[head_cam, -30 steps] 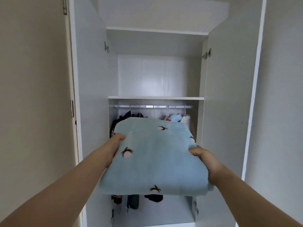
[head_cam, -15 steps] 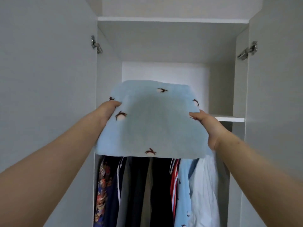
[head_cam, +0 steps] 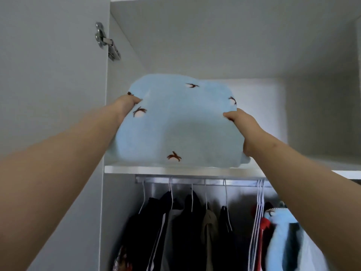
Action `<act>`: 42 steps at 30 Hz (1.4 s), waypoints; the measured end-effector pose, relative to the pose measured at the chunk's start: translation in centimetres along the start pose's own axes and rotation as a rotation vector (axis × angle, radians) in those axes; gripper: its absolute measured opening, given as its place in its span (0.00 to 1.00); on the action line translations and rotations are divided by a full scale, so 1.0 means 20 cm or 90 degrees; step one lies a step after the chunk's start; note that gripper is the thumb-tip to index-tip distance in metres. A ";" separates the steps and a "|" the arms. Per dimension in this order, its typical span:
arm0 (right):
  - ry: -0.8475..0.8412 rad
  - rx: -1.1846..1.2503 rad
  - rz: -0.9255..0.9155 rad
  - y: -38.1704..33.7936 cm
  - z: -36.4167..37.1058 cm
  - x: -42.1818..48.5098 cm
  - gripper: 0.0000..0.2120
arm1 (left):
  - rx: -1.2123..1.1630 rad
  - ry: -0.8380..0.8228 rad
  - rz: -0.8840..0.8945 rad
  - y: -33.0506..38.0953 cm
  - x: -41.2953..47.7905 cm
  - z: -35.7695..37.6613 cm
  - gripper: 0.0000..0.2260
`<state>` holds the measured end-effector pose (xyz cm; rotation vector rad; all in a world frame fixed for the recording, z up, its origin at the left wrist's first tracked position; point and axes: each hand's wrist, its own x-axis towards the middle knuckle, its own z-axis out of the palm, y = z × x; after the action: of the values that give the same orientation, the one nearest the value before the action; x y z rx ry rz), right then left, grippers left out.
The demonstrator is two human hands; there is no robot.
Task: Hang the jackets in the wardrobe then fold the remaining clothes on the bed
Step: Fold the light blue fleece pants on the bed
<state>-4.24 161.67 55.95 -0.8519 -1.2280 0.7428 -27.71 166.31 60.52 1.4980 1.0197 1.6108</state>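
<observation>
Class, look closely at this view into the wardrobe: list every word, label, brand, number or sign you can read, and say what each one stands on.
There are none to read.
The folded blue cloth carries only small brown and white motifs, no letters.
The door hinge shows no legible marking.
The hanging clothes under the shelf show no legible tag or print; the patterned fabric at the bottom left is too blurred to tell.

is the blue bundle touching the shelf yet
Cannot tell. In the head view the folded blue bundle, held by the left hand and right hand, overlaps the shelf edge, hiding any contact or gap underneath.
</observation>
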 end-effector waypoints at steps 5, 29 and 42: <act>0.033 -0.053 0.037 0.16 0.17 0.33 0.07 | 0.090 0.018 0.029 -0.13 0.43 -0.02 0.15; -0.071 -0.206 0.179 0.52 0.30 0.79 0.11 | 0.775 -0.213 0.067 -0.46 0.74 0.20 0.21; -0.075 -0.306 0.086 0.63 0.49 0.92 0.19 | 0.855 -0.017 0.116 -0.66 0.86 0.07 0.19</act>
<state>-10.70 185.19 55.11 -1.3096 -1.4939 0.6180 -28.03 187.54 56.38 2.4411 2.2021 0.9035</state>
